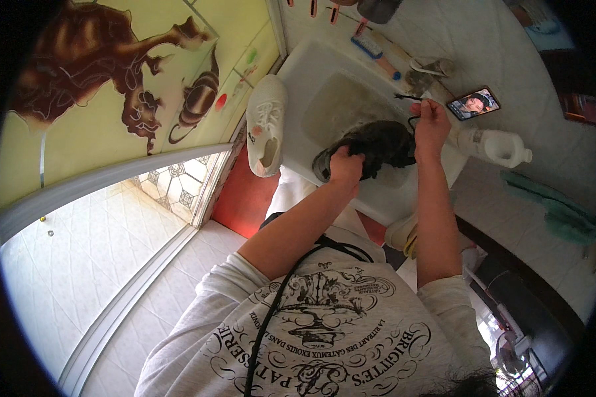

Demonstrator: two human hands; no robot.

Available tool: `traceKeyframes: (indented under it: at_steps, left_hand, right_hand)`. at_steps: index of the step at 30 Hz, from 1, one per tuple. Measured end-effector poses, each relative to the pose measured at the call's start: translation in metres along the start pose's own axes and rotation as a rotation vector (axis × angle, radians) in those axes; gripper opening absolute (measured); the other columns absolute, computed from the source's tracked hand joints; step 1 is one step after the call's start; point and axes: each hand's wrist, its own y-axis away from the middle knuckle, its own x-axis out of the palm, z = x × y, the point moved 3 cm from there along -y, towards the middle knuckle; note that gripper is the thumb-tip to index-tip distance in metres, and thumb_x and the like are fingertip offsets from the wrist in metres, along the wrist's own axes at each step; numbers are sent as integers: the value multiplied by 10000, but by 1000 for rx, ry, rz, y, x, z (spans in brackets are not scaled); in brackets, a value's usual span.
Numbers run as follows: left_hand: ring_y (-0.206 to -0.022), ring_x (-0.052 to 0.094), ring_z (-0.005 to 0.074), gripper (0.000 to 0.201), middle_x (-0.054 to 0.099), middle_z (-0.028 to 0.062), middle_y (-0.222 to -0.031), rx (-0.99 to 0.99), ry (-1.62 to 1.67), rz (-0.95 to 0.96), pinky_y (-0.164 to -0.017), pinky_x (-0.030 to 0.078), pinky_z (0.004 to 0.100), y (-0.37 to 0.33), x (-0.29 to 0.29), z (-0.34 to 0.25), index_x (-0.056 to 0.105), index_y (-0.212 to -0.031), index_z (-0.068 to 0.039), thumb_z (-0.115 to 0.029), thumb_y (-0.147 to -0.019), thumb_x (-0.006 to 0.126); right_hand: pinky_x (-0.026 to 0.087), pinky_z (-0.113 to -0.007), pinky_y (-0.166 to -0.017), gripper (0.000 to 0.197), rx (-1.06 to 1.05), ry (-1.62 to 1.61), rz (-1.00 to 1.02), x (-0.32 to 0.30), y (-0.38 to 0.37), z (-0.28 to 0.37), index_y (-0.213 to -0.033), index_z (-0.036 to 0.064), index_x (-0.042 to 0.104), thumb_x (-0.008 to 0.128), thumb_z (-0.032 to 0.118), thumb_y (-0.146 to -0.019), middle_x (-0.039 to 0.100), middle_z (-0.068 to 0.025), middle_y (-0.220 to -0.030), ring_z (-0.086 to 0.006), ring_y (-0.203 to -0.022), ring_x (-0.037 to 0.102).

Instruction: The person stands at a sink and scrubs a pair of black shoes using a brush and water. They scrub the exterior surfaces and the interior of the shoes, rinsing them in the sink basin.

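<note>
A dark, wet-looking shoe [389, 142] lies over the near side of the white sink [304, 132]. Its near end is under my left hand [346, 167], whose fingers are closed around it. To the right of the shoe, my right hand [432, 122] is raised with the fingers pinched on a black shoelace [407, 97]. One end of the lace sticks out to the left of the fingers, and a loop hangs below them toward the shoe. A white lace-up shoe [266, 122] rests at the sink's left edge.
Cloudy water [341, 99] stands in the basin. Along the far right ledge are a blue-and-orange brush [375, 56], a cup [434, 66], a lit phone [473, 104] and a white jug [493, 145] on its side. A green cloth [563, 212] lies farther right.
</note>
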Motion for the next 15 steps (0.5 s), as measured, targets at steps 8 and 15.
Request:
traceKeyframes:
  at_steps: [8,15]
  left_hand:
    - [-771,562,177,470,613,110,-965,-31,9,-7,-634,456,306,-9,0,7,456,-1293,37,-57,-845,564]
    - [-738,549,167,424,601,113,-933,-85,49,-35,-594,444,306,15,7,-21,504,-1207,47,-54,-805,593]
  right_hand:
    - [492,-371,-787,222,-361,611,-105,-36,7,-46,-1059,22,632,577,195,-930,685,-129,-933,-274,-833,649]
    - [490,-323,-737,214,36,383,577,-16,61,-53,-1014,10,647,628,181,-888,687,-112,-879,-205,-765,636]
